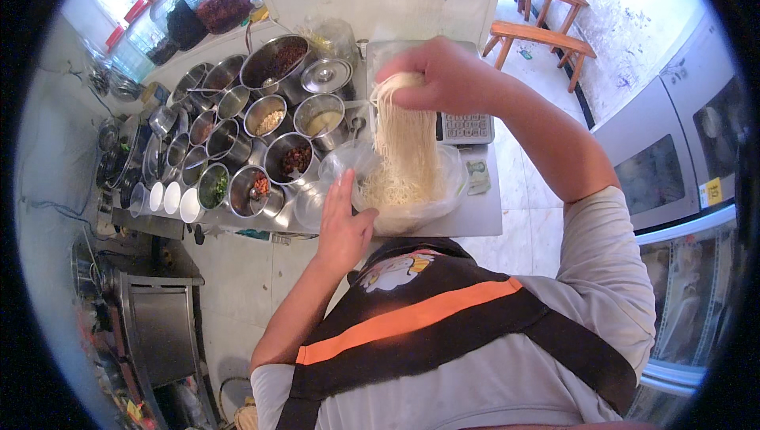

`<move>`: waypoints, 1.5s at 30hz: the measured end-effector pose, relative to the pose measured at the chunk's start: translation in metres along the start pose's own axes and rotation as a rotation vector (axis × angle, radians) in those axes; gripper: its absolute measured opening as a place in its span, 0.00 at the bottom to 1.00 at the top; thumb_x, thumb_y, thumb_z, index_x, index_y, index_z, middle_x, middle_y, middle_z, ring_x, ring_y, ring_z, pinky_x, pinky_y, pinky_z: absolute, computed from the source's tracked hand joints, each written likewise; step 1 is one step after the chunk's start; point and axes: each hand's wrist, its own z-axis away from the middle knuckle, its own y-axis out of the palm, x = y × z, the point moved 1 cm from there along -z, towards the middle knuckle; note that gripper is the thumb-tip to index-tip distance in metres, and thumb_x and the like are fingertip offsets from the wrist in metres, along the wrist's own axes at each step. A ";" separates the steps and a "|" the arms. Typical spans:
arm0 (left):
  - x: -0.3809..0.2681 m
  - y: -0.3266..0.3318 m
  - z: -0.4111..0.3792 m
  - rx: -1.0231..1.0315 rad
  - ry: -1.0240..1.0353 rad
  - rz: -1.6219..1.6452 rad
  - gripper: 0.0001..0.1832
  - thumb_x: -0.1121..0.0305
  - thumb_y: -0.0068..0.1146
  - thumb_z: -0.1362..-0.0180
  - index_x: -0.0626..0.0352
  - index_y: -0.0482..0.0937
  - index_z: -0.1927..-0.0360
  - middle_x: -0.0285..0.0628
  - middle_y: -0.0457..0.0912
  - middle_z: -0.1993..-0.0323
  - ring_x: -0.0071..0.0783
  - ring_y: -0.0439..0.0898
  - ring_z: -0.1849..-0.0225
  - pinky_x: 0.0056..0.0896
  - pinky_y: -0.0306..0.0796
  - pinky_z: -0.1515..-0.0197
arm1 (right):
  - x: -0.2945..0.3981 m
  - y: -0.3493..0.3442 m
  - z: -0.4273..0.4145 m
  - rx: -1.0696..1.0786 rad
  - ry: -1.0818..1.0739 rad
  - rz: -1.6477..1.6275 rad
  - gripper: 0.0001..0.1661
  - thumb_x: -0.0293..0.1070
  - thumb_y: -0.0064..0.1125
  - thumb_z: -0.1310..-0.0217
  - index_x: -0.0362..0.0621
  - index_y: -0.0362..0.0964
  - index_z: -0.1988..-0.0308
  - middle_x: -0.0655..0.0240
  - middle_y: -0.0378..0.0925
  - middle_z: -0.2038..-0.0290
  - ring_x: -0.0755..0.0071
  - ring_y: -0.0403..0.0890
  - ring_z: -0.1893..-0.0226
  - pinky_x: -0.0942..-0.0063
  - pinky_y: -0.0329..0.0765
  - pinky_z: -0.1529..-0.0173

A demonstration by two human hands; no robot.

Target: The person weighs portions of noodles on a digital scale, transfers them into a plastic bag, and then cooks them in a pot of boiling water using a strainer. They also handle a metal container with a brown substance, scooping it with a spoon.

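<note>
My right hand is raised above the counter and grips a bundle of thin pale noodles. The strands hang straight down into a clear plastic bag, where more noodles lie heaped. Beside the bag's left edge is my left hand, fingers extended and thumb apart, at the rim of the plastic; whether it pinches the film I cannot tell. A weighing scale with a keypad stands behind the noodles, partly covered by them and by my right arm.
Steel pots with chopped toppings, such as one of diced brown food, crowd the counter's left side. White cups line its front edge. Folded banknotes lie right of the bag. A wooden bench stands beyond, and a glass-fronted cabinet at right.
</note>
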 end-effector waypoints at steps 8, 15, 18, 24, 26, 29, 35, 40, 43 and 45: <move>-0.003 0.001 0.003 0.001 -0.009 0.035 0.08 0.75 0.55 0.61 0.57 0.80 0.73 0.61 0.55 0.40 0.63 0.57 0.40 0.53 0.52 0.39 | 0.011 -0.014 -0.010 -0.094 -0.089 -0.082 0.12 0.32 0.57 0.51 0.38 0.76 0.65 0.67 0.79 0.70 0.79 0.76 0.68 0.79 0.72 0.61; 0.001 -0.006 0.004 0.050 0.056 0.063 0.15 0.65 0.59 0.59 0.55 0.79 0.64 0.58 0.57 0.40 0.63 0.56 0.41 0.54 0.50 0.40 | 0.035 -0.049 -0.025 -0.163 -0.073 -0.150 0.17 0.41 0.56 0.50 0.36 0.76 0.69 0.66 0.78 0.73 0.78 0.75 0.71 0.76 0.72 0.64; 0.005 -0.007 -0.003 0.005 0.060 0.121 0.19 0.63 0.60 0.59 0.56 0.78 0.60 0.57 0.57 0.40 0.62 0.58 0.42 0.53 0.51 0.40 | 0.038 -0.065 -0.037 -0.270 -0.039 -0.172 0.18 0.44 0.54 0.50 0.38 0.76 0.71 0.62 0.77 0.75 0.69 0.77 0.75 0.71 0.73 0.68; 0.011 -0.020 0.005 -0.141 0.015 0.223 0.23 0.64 0.59 0.58 0.61 0.75 0.56 0.59 0.58 0.41 0.59 0.59 0.41 0.51 0.53 0.41 | 0.041 -0.115 -0.083 -0.366 0.005 -0.503 0.12 0.36 0.53 0.50 0.37 0.74 0.74 0.65 0.75 0.78 0.72 0.75 0.77 0.73 0.71 0.73; 0.012 -0.017 -0.004 -0.160 0.063 0.275 0.23 0.64 0.58 0.57 0.62 0.74 0.55 0.60 0.58 0.42 0.58 0.59 0.41 0.51 0.54 0.41 | 0.024 -0.151 -0.084 -0.479 -0.025 -0.622 0.09 0.32 0.54 0.51 0.37 0.74 0.73 0.66 0.75 0.76 0.73 0.76 0.76 0.75 0.72 0.73; 0.021 -0.021 0.011 -0.176 -0.004 0.280 0.24 0.64 0.58 0.56 0.62 0.73 0.54 0.61 0.59 0.42 0.57 0.59 0.41 0.50 0.55 0.42 | -0.002 -0.179 -0.110 -0.531 0.023 -0.573 0.07 0.31 0.54 0.51 0.39 0.74 0.72 0.66 0.75 0.75 0.73 0.76 0.76 0.74 0.73 0.73; 0.036 -0.028 0.066 -0.213 -0.245 0.239 0.24 0.64 0.56 0.54 0.63 0.72 0.52 0.60 0.58 0.41 0.55 0.61 0.41 0.47 0.57 0.42 | -0.083 -0.173 -0.161 -0.545 0.060 -0.513 0.09 0.34 0.54 0.51 0.40 0.74 0.70 0.65 0.76 0.72 0.71 0.76 0.73 0.71 0.72 0.71; 0.035 -0.031 0.109 -0.250 -0.426 0.192 0.24 0.65 0.55 0.53 0.63 0.71 0.51 0.58 0.59 0.42 0.53 0.62 0.42 0.46 0.57 0.42 | -0.244 -0.063 -0.174 -0.400 0.286 -0.060 0.19 0.45 0.50 0.51 0.40 0.75 0.70 0.57 0.76 0.68 0.58 0.76 0.67 0.63 0.71 0.62; 0.037 -0.036 0.113 -0.223 -0.451 0.164 0.23 0.67 0.54 0.53 0.63 0.71 0.51 0.57 0.61 0.43 0.52 0.63 0.43 0.46 0.59 0.43 | -0.317 0.016 -0.143 -0.213 0.424 0.340 0.24 0.51 0.49 0.51 0.40 0.75 0.69 0.53 0.76 0.66 0.50 0.76 0.63 0.58 0.70 0.56; 0.037 -0.041 0.110 -0.196 -0.451 0.157 0.23 0.69 0.54 0.53 0.64 0.70 0.51 0.56 0.62 0.44 0.51 0.64 0.44 0.45 0.60 0.44 | -0.343 0.052 -0.121 -0.086 0.450 0.440 0.23 0.48 0.52 0.52 0.39 0.75 0.66 0.53 0.76 0.64 0.52 0.76 0.61 0.60 0.72 0.56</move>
